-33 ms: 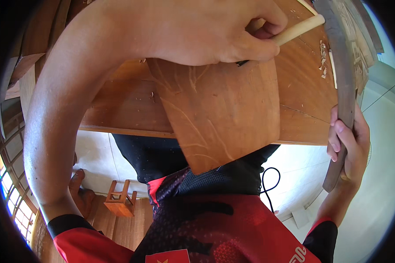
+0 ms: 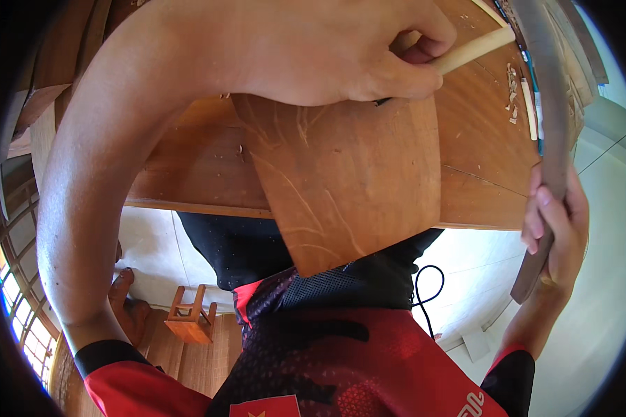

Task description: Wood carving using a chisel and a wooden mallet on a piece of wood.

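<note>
Pale and smooth, the rod [image 2: 474, 52] is gripped by the left hand [image 2: 368, 59], fingers curled, above the far part of the board [image 2: 355, 163]. The right hand [image 2: 562, 222] is closed round the dark bar [image 2: 554, 132] near its lower end, at the front right corner of the worktop [image 2: 188, 170]. From there the bar runs along the right edge; whether it touches the rod's end, I cannot tell.

I judge the bar stiff and rather heavy; a hold nearer its middle would balance better. The rod should be light and hard, perhaps slippery, so its thick part is best to hold. The board, with curved lines on it, reaches beyond the worktop's front edge; it looks rigid, and this free edge offers a good hold.

I see no container; shavings [image 2: 512, 94] lie loose near the right edge, beside a white stick [image 2: 528, 111].
</note>
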{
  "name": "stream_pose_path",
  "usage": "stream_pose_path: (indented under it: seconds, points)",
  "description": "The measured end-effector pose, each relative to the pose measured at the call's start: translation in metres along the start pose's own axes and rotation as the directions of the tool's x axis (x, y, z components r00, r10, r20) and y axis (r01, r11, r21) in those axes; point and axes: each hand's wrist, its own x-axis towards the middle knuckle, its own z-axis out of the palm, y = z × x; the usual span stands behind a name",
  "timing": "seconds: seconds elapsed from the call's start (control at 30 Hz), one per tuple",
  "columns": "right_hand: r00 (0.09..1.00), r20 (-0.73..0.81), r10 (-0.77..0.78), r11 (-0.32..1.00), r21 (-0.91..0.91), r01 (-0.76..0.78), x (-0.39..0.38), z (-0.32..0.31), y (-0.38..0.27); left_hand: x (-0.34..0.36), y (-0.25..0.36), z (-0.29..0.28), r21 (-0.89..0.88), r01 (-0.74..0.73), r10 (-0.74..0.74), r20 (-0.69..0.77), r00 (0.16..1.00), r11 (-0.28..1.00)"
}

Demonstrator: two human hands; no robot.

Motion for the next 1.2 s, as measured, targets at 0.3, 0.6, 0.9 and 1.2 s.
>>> stream_pose_path:
  seconds: [0.3,0.6,0.9,1.2]
  points:
    - [0.988,0.123,0.091,0.993,-0.084,-0.081,-0.017,0.01,0.009,-0.002,-0.006,0.001,0.039,-0.059,0.058,0.01,0.998,0.998]
    - [0.998,-0.025,0.054,0.977,0.209,-0.048,-0.034,0.029,0.016,0.008,-0.012,-0.032,-0.184,0.099,-0.044,0.284,0.958,0.978]
    - [0.988,-0.099,0.115,0.981,0.17,-0.097,-0.038,0.04,0.016,0.009,0.002,-0.017,-0.014,-0.068,0.069,0.201,0.977,0.998]
    - [0.981,-0.014,0.194,0.98,0.039,-0.194,-0.052,0.031,0.026,0.011,0.009,-0.021,0.053,-0.019,0.001,0.313,0.95,0.998]
